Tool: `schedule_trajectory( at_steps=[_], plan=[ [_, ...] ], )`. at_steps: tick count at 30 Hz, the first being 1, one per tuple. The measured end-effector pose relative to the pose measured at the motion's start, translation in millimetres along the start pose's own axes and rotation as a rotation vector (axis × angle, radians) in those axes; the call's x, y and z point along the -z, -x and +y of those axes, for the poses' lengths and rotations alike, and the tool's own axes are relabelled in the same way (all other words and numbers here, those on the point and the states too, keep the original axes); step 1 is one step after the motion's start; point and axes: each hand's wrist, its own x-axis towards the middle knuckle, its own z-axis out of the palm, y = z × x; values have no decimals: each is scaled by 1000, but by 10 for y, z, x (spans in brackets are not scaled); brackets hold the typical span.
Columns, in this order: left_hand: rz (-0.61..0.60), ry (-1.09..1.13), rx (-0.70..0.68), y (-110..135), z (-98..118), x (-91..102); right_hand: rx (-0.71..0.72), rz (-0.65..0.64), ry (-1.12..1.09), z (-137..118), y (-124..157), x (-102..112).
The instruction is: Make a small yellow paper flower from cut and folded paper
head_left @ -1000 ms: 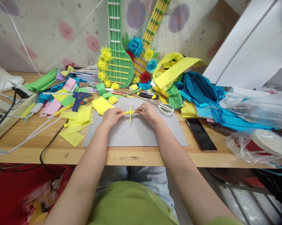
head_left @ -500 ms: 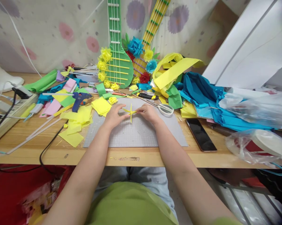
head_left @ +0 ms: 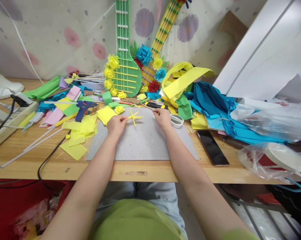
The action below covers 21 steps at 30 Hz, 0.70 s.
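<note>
Pinching the yellow crossed strips (head_left: pixel 133 117) over the grey mat (head_left: pixel 142 146) with the left hand (head_left: pixel 116 126). Holding the right hand (head_left: pixel 163 118) apart with bunched fingers; cannot tell whether empty. Apparently adjusting the strips; judged to need light, steady handling next.

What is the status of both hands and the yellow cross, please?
Left hand pinching yellow cross by one end, over grey mat. Right hand off the cross, grip unclear. Scissors partly hidden by right hand.

crossed strips (head_left: pixel 132 117) over mat (head_left: pixel 142 143); glue gun (head_left: pixel 82 110) left, phone (head_left: pixel 212 147) right, stringed instruments (head_left: pixel 131 74) behind.
</note>
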Motion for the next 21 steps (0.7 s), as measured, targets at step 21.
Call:
schedule_trajectory(
  at_steps=[21],
  plan=[
    [131, -214, -391, 64, 119, -141, 5, -365, 489, -7, -453, 25]
  ],
)
